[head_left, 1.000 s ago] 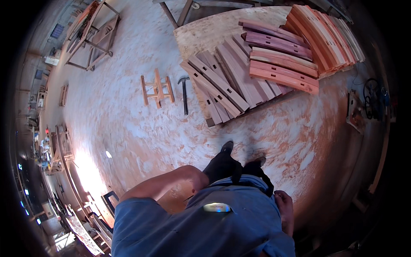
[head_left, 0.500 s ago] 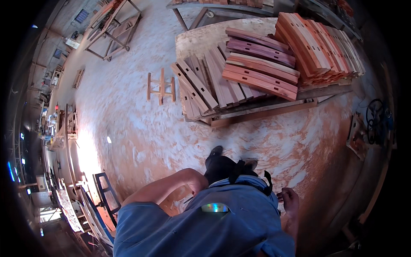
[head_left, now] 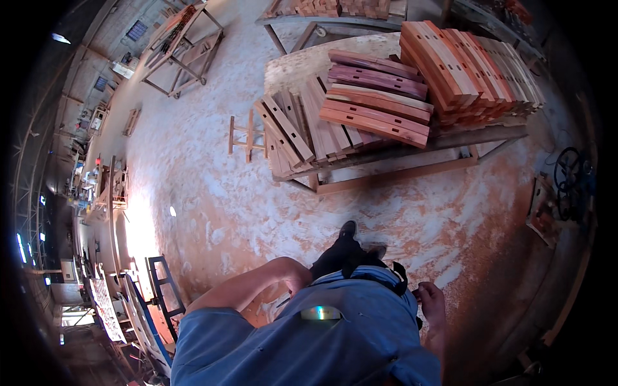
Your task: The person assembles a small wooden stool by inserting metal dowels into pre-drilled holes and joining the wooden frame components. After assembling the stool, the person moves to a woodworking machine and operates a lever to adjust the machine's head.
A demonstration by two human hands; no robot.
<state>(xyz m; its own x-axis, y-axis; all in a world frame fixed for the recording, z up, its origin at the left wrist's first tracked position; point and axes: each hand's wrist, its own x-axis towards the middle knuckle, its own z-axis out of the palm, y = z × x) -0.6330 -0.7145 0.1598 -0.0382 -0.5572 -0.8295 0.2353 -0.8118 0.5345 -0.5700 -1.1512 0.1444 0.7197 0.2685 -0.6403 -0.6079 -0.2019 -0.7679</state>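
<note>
My left arm is bent, and my left hand [head_left: 297,280] is closed in front of my waist with its fingers mostly hidden. A thin dark sliver of something [head_left: 283,301] shows just below it, too small to name. At my right side, beside the hip, hangs my right hand [head_left: 432,300] with curled fingers; what they hold, if anything, cannot be made out. Ahead of me, a low wooden table [head_left: 399,180] bears reddish slotted wood pieces [head_left: 380,110] stacked crosswise over paler slotted boards [head_left: 283,130]. A taller pile of slotted orange-red pieces [head_left: 450,64] stands at its right.
A small wooden frame [head_left: 248,138] lies on the dusty floor left of the table. Farther back stand a rack on wheels [head_left: 187,61] and another table [head_left: 335,24] with stacked blocks. A dark metal frame [head_left: 164,289] leans at my left; a black wheel [head_left: 566,174] is at the right.
The loaded table has shifted slightly left in view, and the floor frame and left-side rack slightly right. One foot has stepped forward. Both hands keep nearly the same pose.
</note>
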